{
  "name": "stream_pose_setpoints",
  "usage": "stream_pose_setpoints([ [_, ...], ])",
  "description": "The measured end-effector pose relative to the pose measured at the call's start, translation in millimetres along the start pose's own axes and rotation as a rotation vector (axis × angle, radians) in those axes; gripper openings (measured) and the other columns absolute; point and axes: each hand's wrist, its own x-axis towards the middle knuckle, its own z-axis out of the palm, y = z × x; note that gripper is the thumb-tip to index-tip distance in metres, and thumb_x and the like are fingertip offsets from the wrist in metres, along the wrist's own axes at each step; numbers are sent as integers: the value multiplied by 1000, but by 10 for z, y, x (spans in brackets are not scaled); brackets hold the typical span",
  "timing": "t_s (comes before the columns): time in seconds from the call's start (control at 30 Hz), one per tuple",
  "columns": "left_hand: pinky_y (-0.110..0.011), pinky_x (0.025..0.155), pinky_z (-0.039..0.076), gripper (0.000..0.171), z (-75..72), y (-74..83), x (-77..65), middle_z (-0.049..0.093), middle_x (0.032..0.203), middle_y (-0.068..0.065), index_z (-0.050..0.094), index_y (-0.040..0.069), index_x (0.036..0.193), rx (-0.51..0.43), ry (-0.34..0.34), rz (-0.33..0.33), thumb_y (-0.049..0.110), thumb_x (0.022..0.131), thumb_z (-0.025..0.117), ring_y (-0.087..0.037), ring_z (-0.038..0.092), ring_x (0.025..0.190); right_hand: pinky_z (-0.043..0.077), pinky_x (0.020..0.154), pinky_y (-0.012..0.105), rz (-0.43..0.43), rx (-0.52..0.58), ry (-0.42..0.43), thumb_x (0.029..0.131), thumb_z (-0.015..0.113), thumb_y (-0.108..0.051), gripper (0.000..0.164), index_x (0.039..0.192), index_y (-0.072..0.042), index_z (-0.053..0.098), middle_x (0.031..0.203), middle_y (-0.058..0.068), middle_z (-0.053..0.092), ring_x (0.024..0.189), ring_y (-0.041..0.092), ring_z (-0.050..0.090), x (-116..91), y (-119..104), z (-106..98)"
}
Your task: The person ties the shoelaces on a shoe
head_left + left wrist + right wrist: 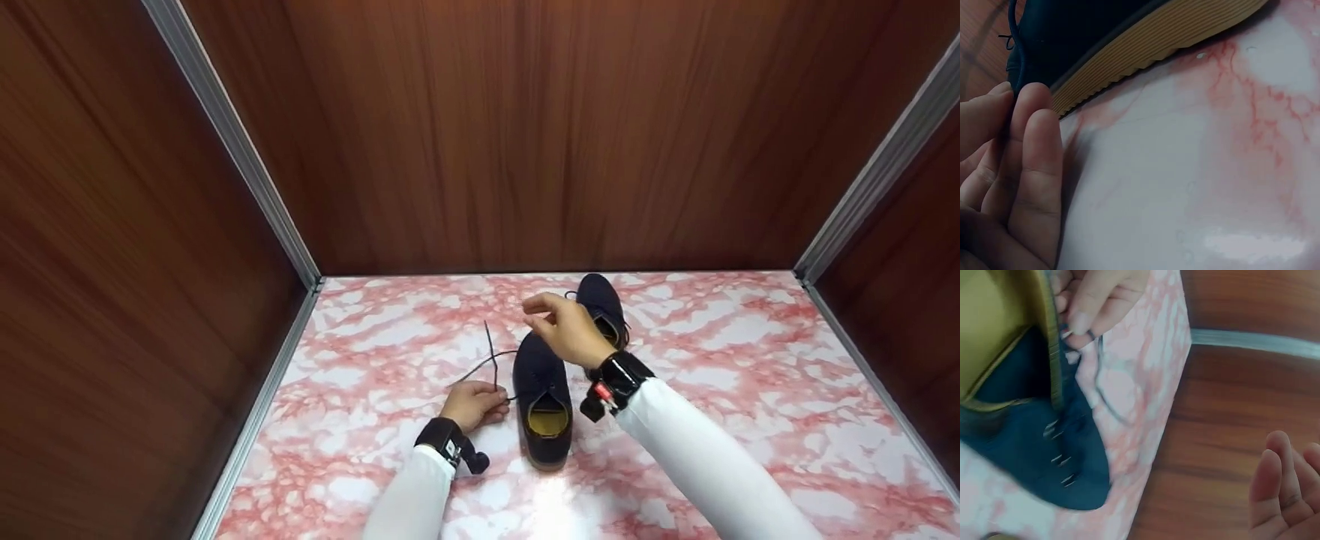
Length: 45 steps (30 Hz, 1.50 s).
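Note:
A dark navy lace-up shoe point(534, 360) stands upright, toe away from me, with a yellow lining; its tan ridged sole point(1151, 50) shows in the left wrist view. My left hand point(471, 405) is just left of the shoe and pinches a dark shoelace point(1014, 22) between thumb and forefinger. Loose lace point(489, 341) stretches forward from those fingers, crossing another strand. Above the shoe's right side, my right hand point(571, 334) is held in the air with fingers loosely bent and nothing in them. The right wrist view shows its fingertips point(1266, 467) apart from the shoe.
A second navy shoe point(596, 292) stands farther back to the right, partly covered by my right hand. The red-and-white marbled surface point(360, 442) is bounded by brown wood-grain panels point(480, 135) at the back and sides, with grey metal edging point(255, 172).

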Motion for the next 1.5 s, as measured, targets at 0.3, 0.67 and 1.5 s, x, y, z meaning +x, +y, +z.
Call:
stream_pose_setpoints([
  [0.3, -22, 67, 62, 17, 2, 27, 33, 75, 79, -1, 70, -8, 99, -16, -12, -26, 8, 101, 66, -7, 71, 69, 48, 67, 22, -2, -169, -82, 96, 74, -15, 6, 96, -12, 79, 86, -1, 76, 70, 4, 59, -256, 376, -128],
  [0.67, -21, 63, 60, 21, 61, 51, 29, 70, 74, 0, 67, -1, 88, -35, -45, -72, 13, 104, 63, -6, 68, 66, 58, 87, 40, -192, -361, -350, 94, 70, -6, 13, 100, -7, 81, 96, 6, 79, 93, 24, 72, -396, 418, 56],
  [1.5, -22, 64, 60, 27, 47, 78, 57, 70, 74, 1, 68, -6, 103, -24, -55, -118, 19, 107, 56, -6, 69, 67, 47, 70, 28, -89, -415, -439, 90, 76, -23, 21, 73, -14, 69, 84, 0, 57, 79, 11, 52, -398, 385, 275],
])
